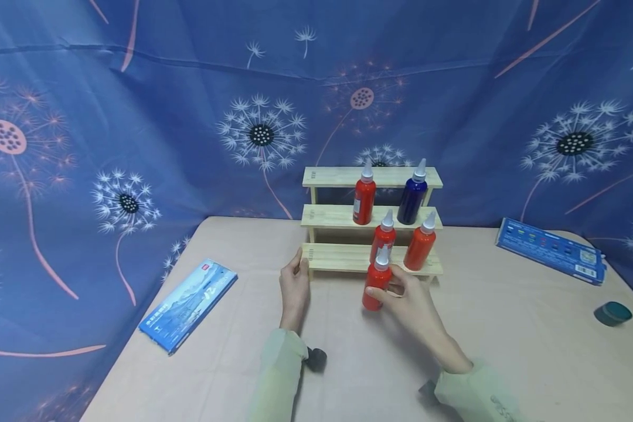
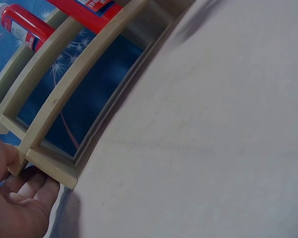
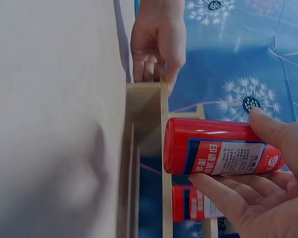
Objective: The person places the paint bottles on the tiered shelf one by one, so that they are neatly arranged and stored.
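My right hand (image 1: 414, 302) holds a red squeeze bottle (image 1: 377, 286) with a clear pointed nozzle, in front of the lowest tier of a three-tier wooden shelf rack (image 1: 332, 258). Thumb and fingers lie on opposite sides of the bottle, and its printed label faces the right wrist camera. At the rack's left end, my left hand (image 2: 20, 198) pinches the lowest board, thumb above and fingers below. On that board stand a red bottle (image 1: 383, 235), partly hidden by the held one, and an orange-red bottle (image 1: 419, 249). Another red bottle (image 1: 364, 202) and a dark blue bottle (image 1: 412, 201) stand on the middle board.
A blue flat box (image 1: 189, 305) lies on the table at left. Another blue box (image 1: 551, 251) lies at the back right, with a dark green round object (image 1: 613, 314) nearer. A blue dandelion-print cloth (image 1: 190, 117) hangs behind the table.
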A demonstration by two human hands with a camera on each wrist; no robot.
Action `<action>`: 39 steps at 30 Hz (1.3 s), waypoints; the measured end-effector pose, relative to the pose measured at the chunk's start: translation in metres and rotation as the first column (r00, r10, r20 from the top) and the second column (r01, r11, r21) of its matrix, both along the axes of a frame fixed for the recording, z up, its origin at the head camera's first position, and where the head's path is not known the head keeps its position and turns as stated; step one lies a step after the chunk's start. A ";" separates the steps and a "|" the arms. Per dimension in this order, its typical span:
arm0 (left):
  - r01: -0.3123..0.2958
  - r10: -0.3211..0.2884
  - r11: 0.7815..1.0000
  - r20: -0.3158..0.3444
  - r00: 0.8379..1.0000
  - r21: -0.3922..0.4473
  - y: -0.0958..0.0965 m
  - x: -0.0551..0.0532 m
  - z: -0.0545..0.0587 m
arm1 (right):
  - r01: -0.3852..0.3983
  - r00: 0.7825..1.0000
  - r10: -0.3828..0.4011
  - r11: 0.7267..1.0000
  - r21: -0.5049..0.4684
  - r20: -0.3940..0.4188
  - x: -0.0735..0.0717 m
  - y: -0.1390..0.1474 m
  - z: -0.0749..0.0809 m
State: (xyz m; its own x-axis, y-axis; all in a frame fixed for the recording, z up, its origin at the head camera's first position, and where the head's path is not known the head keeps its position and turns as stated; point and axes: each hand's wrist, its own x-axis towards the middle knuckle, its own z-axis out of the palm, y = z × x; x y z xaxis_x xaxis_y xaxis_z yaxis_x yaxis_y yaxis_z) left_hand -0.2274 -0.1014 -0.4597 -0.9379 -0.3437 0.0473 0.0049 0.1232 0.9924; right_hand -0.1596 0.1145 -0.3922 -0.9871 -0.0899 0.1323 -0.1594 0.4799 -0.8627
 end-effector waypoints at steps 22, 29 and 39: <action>0.002 -0.002 1.000 -0.003 1.000 0.004 0.000 -0.002 -0.003 | -0.010 0.998 0.005 0.995 -0.100 -0.056 -0.035 -0.042 0.005; 0.001 -0.001 1.000 -0.006 1.000 0.017 0.000 -0.001 -0.003 | -0.025 0.996 0.012 0.989 -0.145 -0.091 -0.052 -0.050 0.007; 0.004 -0.004 1.000 -0.020 1.000 0.003 0.000 -0.001 -0.001 | -0.011 0.995 0.000 0.994 -0.107 -0.103 -0.071 -0.061 0.009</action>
State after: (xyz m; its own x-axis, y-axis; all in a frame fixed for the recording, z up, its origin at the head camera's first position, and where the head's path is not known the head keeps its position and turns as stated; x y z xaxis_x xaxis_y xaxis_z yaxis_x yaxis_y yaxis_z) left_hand -0.2288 -0.1013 -0.4608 -0.9381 -0.3403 0.0646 0.0249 0.1198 0.9925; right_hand -0.2305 0.0536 -0.3828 -0.9672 -0.0753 0.2426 -0.2526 0.3846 -0.8878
